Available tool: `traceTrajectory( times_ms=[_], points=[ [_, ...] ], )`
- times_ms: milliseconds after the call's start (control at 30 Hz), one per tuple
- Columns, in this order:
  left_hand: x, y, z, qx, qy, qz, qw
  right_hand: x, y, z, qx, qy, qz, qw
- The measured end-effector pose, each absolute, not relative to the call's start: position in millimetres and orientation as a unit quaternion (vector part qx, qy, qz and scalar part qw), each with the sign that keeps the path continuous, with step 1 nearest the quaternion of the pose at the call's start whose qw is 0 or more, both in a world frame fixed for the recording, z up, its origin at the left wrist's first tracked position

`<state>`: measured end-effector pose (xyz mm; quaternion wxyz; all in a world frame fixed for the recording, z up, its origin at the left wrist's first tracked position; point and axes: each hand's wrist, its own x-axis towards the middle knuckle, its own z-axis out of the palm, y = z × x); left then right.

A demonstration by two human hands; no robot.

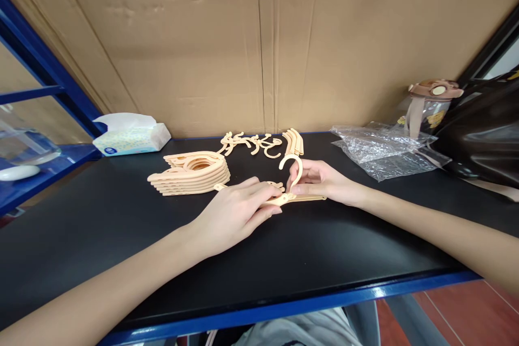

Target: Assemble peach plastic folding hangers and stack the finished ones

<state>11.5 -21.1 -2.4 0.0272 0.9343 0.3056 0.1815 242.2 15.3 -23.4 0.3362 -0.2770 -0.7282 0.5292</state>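
Observation:
Between my hands, low over the black table, is a cream plastic clothes hanger (284, 199) whose curved hook (299, 165) points up. My left hand (237, 206) is closed on its left arm, thumb below and fingers over the top. At the base of the hook, my right hand (318, 181) pinches the hanger, with the right arm running out beneath it. Left of my hands stands a neat stack of cream hangers (190, 175). Beyond lie several loose hooks (255, 143) and a few stacked hanger arms (293, 141). My fingers partly hide the joint.
A tissue pack (132, 135) sits at the back left beside a blue shelf frame (60, 113). To the right are crumpled clear plastic bags (377, 151), a drink bottle (432, 105) and a dark bag (482, 130). Cardboard (194, 54) walls the back. The table's blue front edge (304, 303) is nearest me.

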Motion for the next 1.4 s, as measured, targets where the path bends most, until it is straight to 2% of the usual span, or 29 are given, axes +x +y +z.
traceTrajectory(
  times_ms=[567,1400],
  points=[
    [10.9,-22.3,-1.9,0.939,0.294,0.177,0.035,241.5,14.6,-23.9,-0.265,-0.719,0.567,0.302],
    [11.3,-21.9,-2.3,0.935,0.309,0.172,0.01,242.6,17.8,-25.6,-0.261,-0.687,0.586,0.341]
  ],
)
